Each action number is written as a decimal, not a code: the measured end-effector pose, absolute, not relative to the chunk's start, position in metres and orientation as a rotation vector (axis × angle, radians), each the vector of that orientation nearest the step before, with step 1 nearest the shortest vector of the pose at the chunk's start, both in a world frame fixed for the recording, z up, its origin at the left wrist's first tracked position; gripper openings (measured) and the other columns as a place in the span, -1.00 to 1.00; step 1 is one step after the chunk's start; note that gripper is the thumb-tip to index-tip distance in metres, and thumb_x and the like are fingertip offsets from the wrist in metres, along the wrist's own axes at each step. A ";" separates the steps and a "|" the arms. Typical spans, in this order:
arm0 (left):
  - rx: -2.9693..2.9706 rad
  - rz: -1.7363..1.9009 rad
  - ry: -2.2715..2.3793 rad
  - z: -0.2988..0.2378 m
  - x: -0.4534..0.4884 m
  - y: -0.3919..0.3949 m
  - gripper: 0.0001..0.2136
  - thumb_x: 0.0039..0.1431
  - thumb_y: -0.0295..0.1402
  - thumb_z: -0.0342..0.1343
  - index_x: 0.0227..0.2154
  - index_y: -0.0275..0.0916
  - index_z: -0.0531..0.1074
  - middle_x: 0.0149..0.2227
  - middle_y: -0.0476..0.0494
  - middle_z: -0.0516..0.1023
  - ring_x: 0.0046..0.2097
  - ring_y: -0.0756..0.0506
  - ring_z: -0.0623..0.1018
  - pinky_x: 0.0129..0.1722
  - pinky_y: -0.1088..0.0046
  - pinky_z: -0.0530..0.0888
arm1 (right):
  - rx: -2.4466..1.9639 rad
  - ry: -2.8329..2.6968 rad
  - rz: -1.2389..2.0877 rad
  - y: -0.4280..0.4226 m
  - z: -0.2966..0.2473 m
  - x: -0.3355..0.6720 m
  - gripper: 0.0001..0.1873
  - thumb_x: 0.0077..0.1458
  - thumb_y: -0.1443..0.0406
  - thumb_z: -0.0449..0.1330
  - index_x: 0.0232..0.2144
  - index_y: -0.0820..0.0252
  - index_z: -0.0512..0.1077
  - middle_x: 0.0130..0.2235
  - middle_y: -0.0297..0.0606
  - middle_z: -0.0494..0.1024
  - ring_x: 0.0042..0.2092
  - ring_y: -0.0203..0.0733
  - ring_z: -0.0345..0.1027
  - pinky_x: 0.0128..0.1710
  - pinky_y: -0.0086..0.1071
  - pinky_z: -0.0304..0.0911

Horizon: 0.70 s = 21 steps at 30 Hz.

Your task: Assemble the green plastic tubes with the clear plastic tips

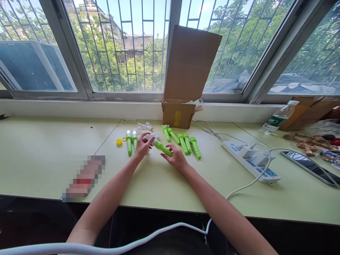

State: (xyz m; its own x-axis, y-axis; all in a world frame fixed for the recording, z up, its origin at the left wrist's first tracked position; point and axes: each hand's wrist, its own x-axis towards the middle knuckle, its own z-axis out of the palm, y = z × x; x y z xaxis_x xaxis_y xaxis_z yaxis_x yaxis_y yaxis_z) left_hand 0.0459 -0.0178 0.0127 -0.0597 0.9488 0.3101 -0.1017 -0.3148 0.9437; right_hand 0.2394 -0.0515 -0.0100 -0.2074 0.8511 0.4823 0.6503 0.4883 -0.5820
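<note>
Between my two hands a green plastic tube [164, 148] is held at a slant over the table, its clear end up and to the left. My left hand [143, 146] is closed around the clear end. The fingers of my right hand [177, 156] grip the lower green end. Beside my left hand stand out two green tubes with white tops [129, 142], lying near a yellow cap [119, 142]. Several more green tubes [196, 148] lie in a loose row beyond my right hand. Small clear plastic parts [145, 125] are scattered behind my left hand.
An open cardboard box [176, 114] stands against the window sill. To the right are a power strip [251, 162] with plugs and cables, a phone [309, 166], a water bottle [280, 117] and wooden pieces [305, 143]. A blurred flat item [85, 179] lies at left. A white cable [159, 232] crosses in front.
</note>
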 end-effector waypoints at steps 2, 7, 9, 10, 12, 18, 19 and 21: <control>1.330 1.522 0.989 0.013 0.045 -0.018 -0.46 -0.11 -0.06 0.30 -0.11 -0.26 0.36 -0.46 -0.06 0.51 -0.54 0.03 0.47 -0.61 0.55 0.41 | -1.224 -1.924 0.304 -0.051 -0.010 0.239 -0.61 0.01 0.06 0.23 -0.19 0.16 0.37 -0.38 -0.26 0.52 -0.43 -0.18 0.36 -0.42 -0.38 0.20; 1.325 1.524 0.991 0.013 0.045 -0.018 -0.47 -0.11 -0.05 0.29 -0.12 -0.26 0.37 -0.49 -0.04 0.49 -0.55 0.02 0.47 -0.61 0.54 0.42 | -1.270 -1.968 0.158 -0.052 -0.010 0.239 -0.75 0.10 0.10 0.16 -0.27 0.13 0.43 -0.36 -0.24 0.55 -0.40 -0.16 0.36 -0.42 -0.38 0.14; 1.324 1.525 0.994 0.012 0.045 -0.017 -0.48 -0.10 -0.06 0.29 -0.12 -0.27 0.37 -0.49 -0.04 0.49 -0.54 0.02 0.47 -0.61 0.54 0.42 | -1.290 -1.990 0.130 -0.053 -0.009 0.239 -0.73 0.14 0.10 0.13 -0.23 0.13 0.45 -0.34 -0.22 0.57 -0.39 -0.15 0.38 -0.42 -0.38 0.14; 1.324 1.525 0.996 0.012 0.044 -0.017 -0.48 -0.09 -0.06 0.29 -0.12 -0.27 0.37 -0.49 -0.04 0.49 -0.54 0.02 0.47 -0.61 0.54 0.42 | -1.303 -2.002 0.117 -0.053 -0.009 0.239 -0.72 0.15 0.10 0.11 -0.21 0.14 0.46 -0.32 -0.21 0.58 -0.38 -0.15 0.39 -0.42 -0.38 0.13; 1.322 1.522 0.995 0.012 0.044 -0.016 -0.49 -0.09 -0.07 0.29 -0.12 -0.27 0.38 -0.49 -0.04 0.48 -0.54 0.02 0.47 -0.60 0.53 0.43 | -1.343 -2.032 0.081 -0.054 -0.008 0.238 -0.68 0.19 0.09 0.06 -0.20 0.15 0.47 -0.33 -0.19 0.58 -0.37 -0.13 0.40 -0.44 -0.38 0.10; 1.325 1.505 0.975 0.014 0.044 -0.017 -0.48 -0.08 -0.07 0.29 -0.10 -0.27 0.37 -0.50 -0.03 0.48 -0.55 0.03 0.47 -0.57 0.53 0.45 | -1.403 -2.068 0.164 -0.056 -0.005 0.236 -0.61 0.23 0.07 -0.02 -0.23 0.19 0.49 -0.49 -0.23 0.52 -0.48 -0.18 0.32 -0.49 -0.40 0.02; 1.328 1.505 0.972 0.014 0.045 -0.017 -0.47 -0.08 -0.07 0.29 -0.10 -0.27 0.38 -0.50 -0.03 0.49 -0.55 0.03 0.48 -0.58 0.53 0.44 | -1.386 -2.050 0.199 -0.056 -0.005 0.237 -0.62 0.21 0.06 0.01 -0.22 0.19 0.49 -0.49 -0.24 0.52 -0.49 -0.19 0.31 -0.49 -0.40 0.04; 1.333 1.506 0.966 0.013 0.046 -0.017 -0.47 -0.09 -0.07 0.29 -0.10 -0.27 0.38 -0.49 -0.03 0.49 -0.54 0.03 0.48 -0.60 0.54 0.43 | -1.346 -2.000 0.245 -0.055 -0.006 0.237 -0.61 0.13 0.03 0.10 -0.18 0.20 0.46 -0.48 -0.26 0.51 -0.50 -0.21 0.29 -0.47 -0.41 0.08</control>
